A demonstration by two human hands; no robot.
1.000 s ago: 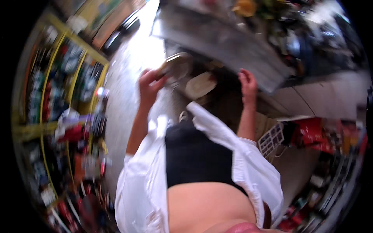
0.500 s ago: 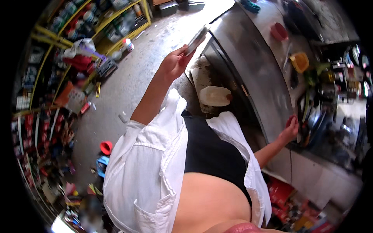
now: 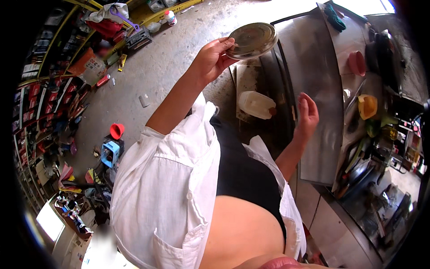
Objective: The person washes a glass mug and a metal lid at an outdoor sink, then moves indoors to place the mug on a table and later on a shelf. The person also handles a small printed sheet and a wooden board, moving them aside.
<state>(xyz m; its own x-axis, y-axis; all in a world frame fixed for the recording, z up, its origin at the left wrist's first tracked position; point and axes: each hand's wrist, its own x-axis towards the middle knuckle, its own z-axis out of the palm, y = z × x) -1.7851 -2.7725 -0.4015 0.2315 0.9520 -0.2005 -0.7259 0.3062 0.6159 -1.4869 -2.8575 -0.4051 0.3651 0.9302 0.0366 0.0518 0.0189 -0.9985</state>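
Observation:
My left hand [image 3: 214, 59] grips a round, shallow lid-like disc [image 3: 253, 41] by its near rim, with the thumb on top. The disc is greenish and glossy, with a raised ring, and it is held out over the floor beside the metal counter [image 3: 313, 148]. My right hand [image 3: 307, 114] is raised near the counter's front edge. Its fingers are loosely bent and parted from the thumb, and I see nothing in them. Between the hands, lower down, lies a whitish plastic jug [image 3: 255, 104] with a brown cap.
On the counter's far side are a pink bowl [image 3: 357, 63], a yellow container [image 3: 367, 106] and a dark green cloth [image 3: 335, 18]. Packed shelves [image 3: 40, 112] line the left. A red funnel [image 3: 117, 131] and blue crate [image 3: 109, 153] stand on the floor [image 3: 156, 58].
The disc has tilted from edge-on to showing its broad face, moving right with my left hand. My right hand has come up and leftward along the counter. The view has turned.

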